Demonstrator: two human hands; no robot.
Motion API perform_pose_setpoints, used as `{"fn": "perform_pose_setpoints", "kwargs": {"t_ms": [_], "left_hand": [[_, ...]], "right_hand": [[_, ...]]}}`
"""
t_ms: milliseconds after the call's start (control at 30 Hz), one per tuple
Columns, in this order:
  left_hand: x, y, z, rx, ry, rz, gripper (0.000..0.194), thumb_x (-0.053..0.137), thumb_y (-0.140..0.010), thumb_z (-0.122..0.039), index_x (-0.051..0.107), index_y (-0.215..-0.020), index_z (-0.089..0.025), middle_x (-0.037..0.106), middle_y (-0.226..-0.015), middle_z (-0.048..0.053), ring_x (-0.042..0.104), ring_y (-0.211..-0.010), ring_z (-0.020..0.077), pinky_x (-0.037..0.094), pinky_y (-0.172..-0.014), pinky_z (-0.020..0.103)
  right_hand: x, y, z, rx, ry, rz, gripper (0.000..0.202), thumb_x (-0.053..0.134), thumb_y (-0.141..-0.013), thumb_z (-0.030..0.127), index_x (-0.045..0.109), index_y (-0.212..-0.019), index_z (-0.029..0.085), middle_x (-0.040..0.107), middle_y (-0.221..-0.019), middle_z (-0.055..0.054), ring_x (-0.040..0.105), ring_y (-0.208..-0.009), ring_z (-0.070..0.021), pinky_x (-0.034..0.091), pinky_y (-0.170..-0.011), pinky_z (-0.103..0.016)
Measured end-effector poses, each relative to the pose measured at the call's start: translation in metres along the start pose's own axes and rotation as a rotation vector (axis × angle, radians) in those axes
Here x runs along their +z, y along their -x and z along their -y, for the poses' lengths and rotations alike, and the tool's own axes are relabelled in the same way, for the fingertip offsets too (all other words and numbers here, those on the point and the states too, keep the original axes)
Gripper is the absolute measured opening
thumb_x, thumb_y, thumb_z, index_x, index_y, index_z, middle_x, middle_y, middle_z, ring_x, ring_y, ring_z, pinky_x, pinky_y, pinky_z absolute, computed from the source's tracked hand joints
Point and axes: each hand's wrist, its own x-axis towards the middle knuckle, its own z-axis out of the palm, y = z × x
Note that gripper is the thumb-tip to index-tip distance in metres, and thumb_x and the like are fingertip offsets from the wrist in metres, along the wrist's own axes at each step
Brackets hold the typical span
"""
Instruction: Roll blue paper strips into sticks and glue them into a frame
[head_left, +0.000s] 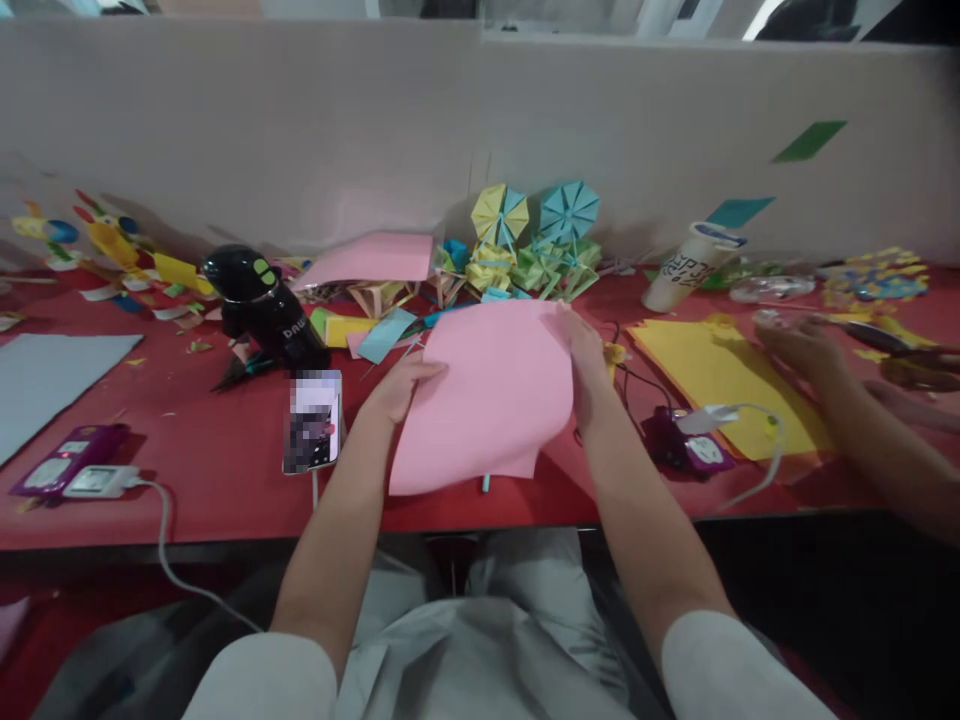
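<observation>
Pink paper (487, 395) is held up over the red table (247, 510), its lower edge curved and a second layer showing at the bottom right. My left hand (397, 388) grips its left edge, thumb lying on top. At the upper right corner my right hand (583, 350) is closed on the same paper, with its fingers partly hidden. A thin light-blue stick (486, 483) pokes out below the sheets. Behind the paper lie small blue and yellow paper pieces (386, 335).
A phone (315, 420) and black bottle (262, 305) stand left. Folded paper flowers (570, 212) are at the back. Yellow sheets (727, 385), a purple power strip (686, 442) with cables, a cup (686, 268) and another person's hands (802, 345) are right.
</observation>
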Motion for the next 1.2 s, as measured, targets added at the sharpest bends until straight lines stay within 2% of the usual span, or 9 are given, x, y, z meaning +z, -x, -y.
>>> {"fn": "perform_pose_setpoints", "kwargs": {"t_ms": [100,233,333,533,667,767,1000,1067,1200], "left_hand": [[0.002,-0.01,0.007,0.002,0.001,-0.004,0.031,0.079,-0.064,-0.01,0.072,-0.094,-0.014,0.078,-0.086,0.01,0.075,-0.084,0.0272,0.058,-0.085,0.042],[0.004,-0.015,0.02,0.198,-0.051,-0.143,0.03,0.071,-0.066,-0.008,0.072,-0.095,-0.014,0.078,-0.094,0.009,0.073,-0.09,0.0244,0.057,-0.089,0.039],[0.005,-0.016,0.024,0.279,-0.077,-0.216,0.028,0.066,-0.069,-0.005,0.072,-0.094,-0.014,0.078,-0.097,0.008,0.071,-0.099,0.0251,0.055,-0.094,0.038],[0.003,-0.015,0.019,0.175,0.02,-0.23,0.02,0.064,-0.076,-0.003,0.07,-0.093,-0.012,0.076,-0.092,0.01,0.072,-0.102,0.0288,0.055,-0.097,0.045],[0.0,-0.014,0.014,0.189,0.03,-0.232,0.024,0.062,-0.08,-0.001,0.069,-0.099,-0.014,0.076,-0.094,0.01,0.071,-0.108,0.0291,0.055,-0.099,0.046],[0.001,-0.016,0.013,0.185,0.015,-0.244,0.026,0.061,-0.082,-0.001,0.069,-0.103,-0.013,0.076,-0.098,0.011,0.069,-0.113,0.0297,0.054,-0.101,0.047],[0.005,-0.021,0.011,0.083,0.132,-0.255,0.021,0.059,-0.089,-0.007,0.068,-0.107,-0.011,0.076,-0.095,0.012,0.07,-0.108,0.0316,0.054,-0.101,0.051],[0.009,-0.021,0.009,0.04,0.188,-0.202,0.021,0.056,-0.097,-0.023,0.069,-0.108,-0.011,0.076,-0.096,0.014,0.07,-0.108,0.033,0.055,-0.099,0.051],[0.017,-0.02,0.006,-0.002,0.275,0.006,0.056,0.037,-0.103,-0.055,0.069,-0.115,-0.01,0.076,-0.105,0.017,0.069,-0.111,0.0347,0.055,-0.097,0.051]], "right_hand": [[-0.002,0.013,-0.011,0.173,-0.033,0.211,0.061,0.048,-0.08,0.079,0.069,-0.098,0.025,0.076,-0.101,-0.009,0.071,-0.1,-0.0297,0.059,-0.086,-0.046],[-0.001,0.021,-0.032,0.369,0.053,0.278,0.04,0.084,-0.061,0.05,0.071,-0.085,0.021,0.077,-0.089,-0.009,0.07,-0.074,-0.023,0.06,-0.072,-0.038],[-0.002,0.022,-0.042,0.253,0.051,0.309,0.04,0.088,-0.055,0.035,0.073,-0.089,0.02,0.077,-0.09,-0.006,0.071,-0.076,-0.0202,0.059,-0.077,-0.035],[-0.012,0.029,-0.033,0.038,0.017,0.364,0.044,0.077,-0.074,0.051,0.072,-0.112,0.031,0.074,-0.12,-0.003,0.064,-0.122,-0.0234,0.053,-0.102,-0.042],[-0.016,0.031,-0.028,0.151,0.119,0.489,0.047,0.087,-0.064,0.044,0.075,-0.105,0.024,0.078,-0.094,-0.006,0.073,-0.091,-0.0261,0.061,-0.082,-0.042],[-0.017,0.03,-0.029,0.118,0.233,0.427,0.035,0.087,-0.062,0.04,0.078,-0.09,0.02,0.075,-0.074,-0.003,0.072,-0.072,-0.0246,0.059,-0.067,-0.037],[-0.005,0.041,-0.021,-0.112,0.144,0.557,0.043,0.066,-0.083,0.065,0.079,-0.107,0.032,0.075,-0.122,-0.003,0.063,-0.125,-0.0262,0.047,-0.109,-0.047],[0.002,0.046,-0.018,-0.191,0.161,0.627,0.043,0.065,-0.085,0.066,0.078,-0.111,0.034,0.069,-0.135,-0.002,0.053,-0.138,-0.0261,0.036,-0.119,-0.05],[0.018,0.057,-0.016,-0.29,0.234,0.741,0.035,0.072,-0.083,0.057,0.077,-0.112,0.038,0.065,-0.139,0.001,0.04,-0.148,-0.0254,0.022,-0.126,-0.052]]}}
